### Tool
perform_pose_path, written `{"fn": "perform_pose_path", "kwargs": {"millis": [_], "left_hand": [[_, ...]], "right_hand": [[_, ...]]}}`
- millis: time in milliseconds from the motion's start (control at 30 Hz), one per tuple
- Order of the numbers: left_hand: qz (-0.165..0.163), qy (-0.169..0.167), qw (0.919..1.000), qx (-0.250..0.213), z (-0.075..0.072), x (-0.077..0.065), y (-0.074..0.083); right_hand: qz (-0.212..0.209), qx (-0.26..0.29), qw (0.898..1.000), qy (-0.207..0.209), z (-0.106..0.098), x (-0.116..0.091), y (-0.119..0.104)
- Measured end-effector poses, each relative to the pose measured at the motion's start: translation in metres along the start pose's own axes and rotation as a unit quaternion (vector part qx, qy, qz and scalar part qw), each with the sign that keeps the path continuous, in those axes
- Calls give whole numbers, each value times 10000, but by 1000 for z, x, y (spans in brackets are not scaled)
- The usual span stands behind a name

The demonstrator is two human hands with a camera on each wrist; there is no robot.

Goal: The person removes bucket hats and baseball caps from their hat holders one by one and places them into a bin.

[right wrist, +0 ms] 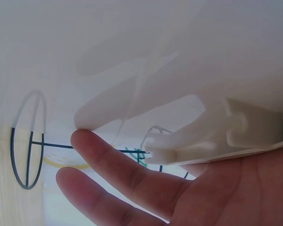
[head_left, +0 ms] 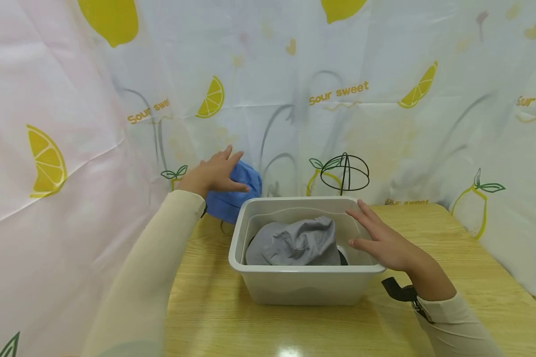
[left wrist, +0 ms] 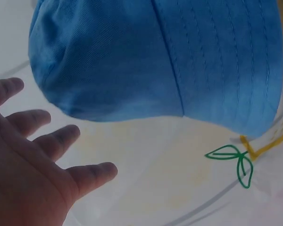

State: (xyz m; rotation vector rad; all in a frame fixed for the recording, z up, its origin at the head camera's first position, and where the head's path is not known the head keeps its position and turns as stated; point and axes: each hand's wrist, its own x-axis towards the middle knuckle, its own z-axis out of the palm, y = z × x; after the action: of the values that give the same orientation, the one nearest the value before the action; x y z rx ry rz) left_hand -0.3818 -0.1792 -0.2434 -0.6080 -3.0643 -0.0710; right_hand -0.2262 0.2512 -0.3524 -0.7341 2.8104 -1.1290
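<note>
A blue bucket hat (head_left: 249, 179) is at the back left, behind the bin's corner. My left hand (head_left: 214, 173) is beside it with fingers spread, and in the left wrist view a gap shows between the fingertips and the hat (left wrist: 127, 61). A white plastic bin (head_left: 303, 287) stands on the table with a crumpled grey cap (head_left: 297, 243) inside. My right hand (head_left: 390, 247) is at the bin's right rim, fingers extended. From the right wrist, its fingers (right wrist: 132, 176) lie along the outer wall, one fingertip seemingly touching it.
Behind the bin rises a black wire hat stand (head_left: 345, 173) with a domed top. The wooden table (head_left: 429, 248) reaches back to a white lemon-print curtain (head_left: 268, 59), which also hangs along the left side. Something dark (head_left: 342, 257) shows beside the cap in the bin.
</note>
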Motion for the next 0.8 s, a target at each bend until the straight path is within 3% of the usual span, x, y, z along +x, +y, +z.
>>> {"fn": "perform_pose_path", "kwargs": {"millis": [400,800], "left_hand": [[-585,290,9978,-126,25,10,2],[-584,492,9969,-205,31,13,6]], "right_hand": [[2,-52,10000,-15,2,1,0],[-21,-108,9999,35,0,0,1]]}}
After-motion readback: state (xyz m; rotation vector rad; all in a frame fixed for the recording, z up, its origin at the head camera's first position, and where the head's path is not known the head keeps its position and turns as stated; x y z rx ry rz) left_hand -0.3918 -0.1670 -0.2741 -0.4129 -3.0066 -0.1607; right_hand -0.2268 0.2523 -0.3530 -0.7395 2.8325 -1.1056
